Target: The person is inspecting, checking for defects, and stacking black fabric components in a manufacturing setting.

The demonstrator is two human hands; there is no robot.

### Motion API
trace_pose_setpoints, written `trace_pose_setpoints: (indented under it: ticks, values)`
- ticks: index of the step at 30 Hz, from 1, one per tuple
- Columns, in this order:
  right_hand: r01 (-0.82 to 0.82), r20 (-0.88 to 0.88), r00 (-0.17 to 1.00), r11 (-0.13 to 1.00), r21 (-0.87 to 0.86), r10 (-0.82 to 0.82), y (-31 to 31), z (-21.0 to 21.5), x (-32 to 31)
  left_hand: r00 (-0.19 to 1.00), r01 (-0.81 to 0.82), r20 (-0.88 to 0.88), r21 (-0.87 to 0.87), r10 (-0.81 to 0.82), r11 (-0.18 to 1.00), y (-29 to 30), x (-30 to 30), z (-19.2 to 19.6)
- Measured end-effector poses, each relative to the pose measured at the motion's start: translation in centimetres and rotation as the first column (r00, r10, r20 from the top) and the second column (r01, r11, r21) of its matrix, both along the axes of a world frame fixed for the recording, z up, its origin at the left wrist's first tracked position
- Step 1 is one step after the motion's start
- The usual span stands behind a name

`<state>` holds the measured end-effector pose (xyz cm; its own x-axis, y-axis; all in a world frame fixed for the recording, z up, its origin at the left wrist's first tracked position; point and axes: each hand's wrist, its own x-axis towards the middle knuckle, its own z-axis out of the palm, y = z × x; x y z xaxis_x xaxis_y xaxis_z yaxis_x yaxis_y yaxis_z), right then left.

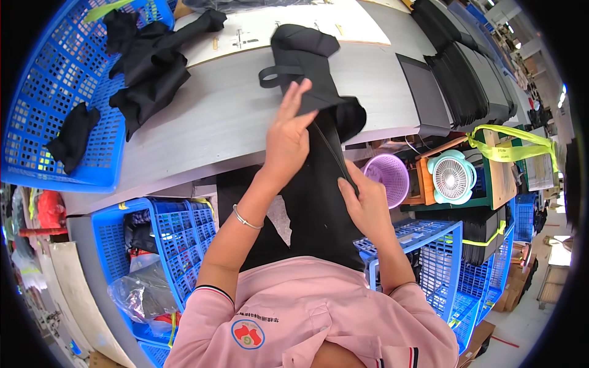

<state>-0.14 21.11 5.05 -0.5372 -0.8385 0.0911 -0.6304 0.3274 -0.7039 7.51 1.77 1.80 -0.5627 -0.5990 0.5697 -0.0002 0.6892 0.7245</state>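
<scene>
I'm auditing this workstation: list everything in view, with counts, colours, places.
fabric workpiece: one, black, upper centre
tabletop: one, grey, across top
board: one, white, top centre
fabric pieces: several, black, upper left
baskets: several, blue, both sides
panel stacks: several, black, upper right
tub: one, purple, right
fan: one, turquoise, right
straps: several, yellow-green, right
shirt: one, pink, bottom
left hand: one, bare, at workpiece
right hand: one, bare, gripping workpiece

Purple basket [397,176], turquoise fan [453,177] to its right, yellow-green strap [514,152], clear plastic bag [142,291]
</scene>
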Motion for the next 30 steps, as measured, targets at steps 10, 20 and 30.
trace_pose_setpoints:
  ticks: [10, 20, 30]
  values:
    - [0.089, 0.374, 0.926, 0.936, -0.34, 0.048, -6.1, -5.1, -3.4, 0.971, 0.234, -0.035, -0.071, -0.237, 0.97, 5.0, 4.8, 2.6]
    - [0.529, 0.943, 0.298, 0.797, -0.292, 0.147, -6.6, -0.9, -2.1, 0.988, -0.031, -0.142, 0.155, 0.053, 0.987, 8.0, 3.1, 0.7]
    - [0.532, 0.902, 0.245, 0.729, -0.432, 0.356, -6.3, -2.6, -1.1, 0.958, -0.087, -0.246, 0.245, 0.149, 0.966, 8.2, 1.4, 2.0]
